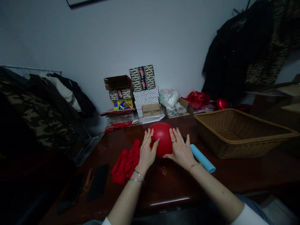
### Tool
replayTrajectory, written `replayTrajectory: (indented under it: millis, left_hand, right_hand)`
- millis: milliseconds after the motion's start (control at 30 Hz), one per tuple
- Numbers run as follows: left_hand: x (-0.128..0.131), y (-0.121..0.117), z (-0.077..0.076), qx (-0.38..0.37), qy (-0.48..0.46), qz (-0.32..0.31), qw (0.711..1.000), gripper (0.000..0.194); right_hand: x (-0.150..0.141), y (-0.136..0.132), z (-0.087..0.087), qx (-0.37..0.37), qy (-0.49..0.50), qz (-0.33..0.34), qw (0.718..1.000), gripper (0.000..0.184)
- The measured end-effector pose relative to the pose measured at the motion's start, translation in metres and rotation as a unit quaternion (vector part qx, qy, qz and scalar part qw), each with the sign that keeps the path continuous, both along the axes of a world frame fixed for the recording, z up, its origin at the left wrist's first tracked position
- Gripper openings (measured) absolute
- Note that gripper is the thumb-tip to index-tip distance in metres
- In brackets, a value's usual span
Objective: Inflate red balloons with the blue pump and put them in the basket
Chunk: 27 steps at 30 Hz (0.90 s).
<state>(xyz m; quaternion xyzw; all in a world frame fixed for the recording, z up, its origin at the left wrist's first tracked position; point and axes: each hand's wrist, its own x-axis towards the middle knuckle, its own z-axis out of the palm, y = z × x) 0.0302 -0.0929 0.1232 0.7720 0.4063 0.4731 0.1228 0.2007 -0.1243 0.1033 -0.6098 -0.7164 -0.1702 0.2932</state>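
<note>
A round, smooth, glossy red balloon [161, 140], which seems to be made of thin rubber, is held over the dark reddish-brown wooden worktop [173, 190]; whether it is also supported by the surface cannot be told. By the fingers and thumb of the left hand [148, 146] its left side is grasped, and by the spread fingers of the right hand [181, 148] the opposite side is pressed. The grip is therefore not clenched: the balloon is clasped between 2 hands.

A small red nub [153, 137] is seen near the left fingers. Whether it is knotted cannot be told; if it is not, air could be lost there. If the balloon is squeezed too strongly, or is scratched by a nail or by the thin gold-coloured ring [174, 142], a burst could be caused. If the pressure is made uneven, the smooth skin could slip out, and the balloon could be rolled against the pale blue cylindrical tube [203, 159] beside the right hand, or further, towards the brown woven wicker basket [243, 153].

The loose heap of crumpled red material [125, 164] beside the left hand could be caught by the silver-coloured bangles [138, 177], if the wrist is lowered carelessly.
</note>
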Motion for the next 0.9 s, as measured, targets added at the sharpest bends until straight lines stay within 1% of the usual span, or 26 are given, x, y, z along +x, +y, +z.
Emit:
replayTrajectory:
  millis: [100, 233, 367, 733, 900]
  left_hand:
    - [0.01, 0.002, 0.001, 0.002, 0.002, -0.011, 1.0, 0.053]
    - [0.024, 0.005, 0.005, 0.009, 0.003, -0.031, 0.999, 0.053]
    - [0.039, 0.009, 0.01, 0.016, 0.0, -0.048, 0.999, 0.051]
    - [0.079, 0.01, 0.018, 0.025, 0.022, -0.052, 0.998, 0.051]
    - [0.101, 0.013, 0.026, 0.037, 0.021, -0.064, 0.997, 0.052]
  right_hand:
    - [0.01, -0.002, 0.004, 0.007, -0.013, -0.016, 1.0, 0.11]
    - [0.022, -0.005, 0.009, 0.024, -0.029, -0.043, 0.998, 0.114]
    - [0.035, -0.008, 0.015, 0.042, -0.037, -0.056, 0.997, 0.112]
    - [0.066, -0.016, 0.022, 0.069, -0.031, -0.105, 0.992, 0.106]
    - [0.082, -0.017, 0.027, 0.086, -0.028, -0.129, 0.988, 0.104]
